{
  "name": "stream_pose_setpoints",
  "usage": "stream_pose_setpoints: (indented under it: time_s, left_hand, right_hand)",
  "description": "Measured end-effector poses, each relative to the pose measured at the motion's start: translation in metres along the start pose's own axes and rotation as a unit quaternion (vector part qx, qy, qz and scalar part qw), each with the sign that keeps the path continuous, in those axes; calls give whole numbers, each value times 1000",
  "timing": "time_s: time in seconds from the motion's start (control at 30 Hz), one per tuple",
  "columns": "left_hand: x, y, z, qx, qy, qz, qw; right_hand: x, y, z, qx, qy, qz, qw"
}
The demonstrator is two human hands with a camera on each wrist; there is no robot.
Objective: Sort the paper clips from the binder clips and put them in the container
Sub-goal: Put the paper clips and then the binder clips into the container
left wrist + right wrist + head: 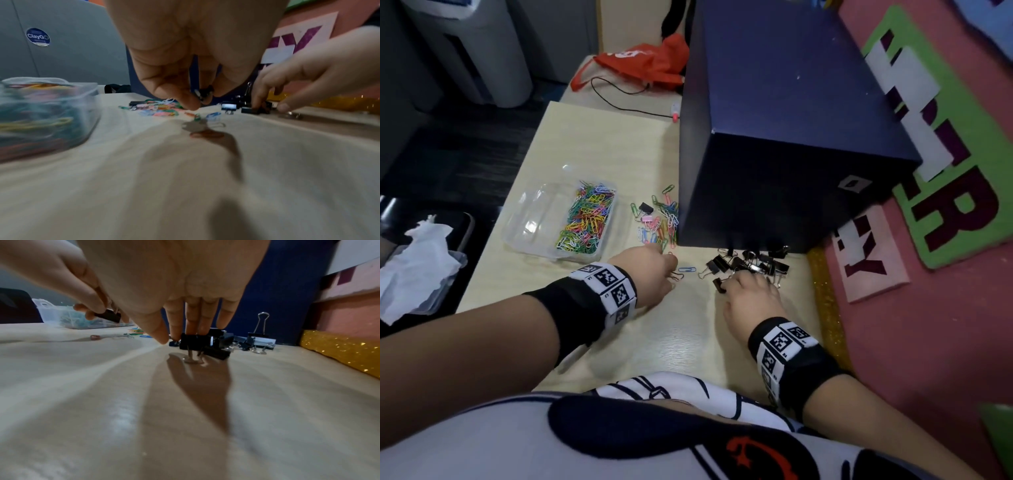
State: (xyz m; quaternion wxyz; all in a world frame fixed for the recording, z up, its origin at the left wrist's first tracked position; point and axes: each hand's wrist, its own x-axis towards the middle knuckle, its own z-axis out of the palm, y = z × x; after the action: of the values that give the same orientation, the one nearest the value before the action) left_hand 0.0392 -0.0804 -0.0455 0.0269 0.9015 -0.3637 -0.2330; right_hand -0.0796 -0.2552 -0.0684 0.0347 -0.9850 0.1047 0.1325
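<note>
A clear plastic container [536,222] [49,113] at the left holds many coloured paper clips [587,219]. To its right, a mixed pile [659,219] of paper clips and a few binder clips lies against the blue box. My left hand [669,270] [202,97] hovers just in front of that pile and pinches a small black binder clip [204,94] [108,316]. A heap of black binder clips [753,263] [255,340] lies further right. My right hand [736,279] [185,335] reaches down with straight fingers touching one black binder clip [195,340], the thumb apart.
A large dark blue box [774,137] stands right behind both piles. Loose paper clips [686,269] lie between my hands. A gold glitter strip [825,301] edges the table on the right. A box with tissue [414,267] sits off the table's left side.
</note>
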Motion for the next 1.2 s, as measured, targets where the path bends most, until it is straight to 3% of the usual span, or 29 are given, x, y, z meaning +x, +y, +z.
stream_pose_setpoints:
  time_s: [0.23, 0.37, 0.5, 0.73, 0.87, 1.0, 1.2]
  left_hand:
    - [30, 41, -12, -126, 58, 29, 990]
    - [31, 28, -5, -51, 49, 4, 997]
    - [15, 6, 16, 73, 15, 0, 997]
    - [-16, -8, 29, 57, 16, 51, 997]
    - [-29, -20, 10, 73, 94, 18, 993]
    - [-40, -51, -4, 54, 150, -62, 985]
    - [-51, -87, -6, 36, 126, -96, 987]
  right_hand:
    - [-4, 18, -8, 23, 20, 55, 998]
    - [-6, 23, -10, 40, 32, 67, 996]
    - [-2, 14, -8, 54, 61, 37, 996]
    - [23, -27, -6, 125, 38, -86, 988]
    - [48, -54, -14, 151, 14, -123, 981]
    - [76, -83, -24, 159, -29, -105, 981]
    - [115, -115, -28, 161, -22, -60, 985]
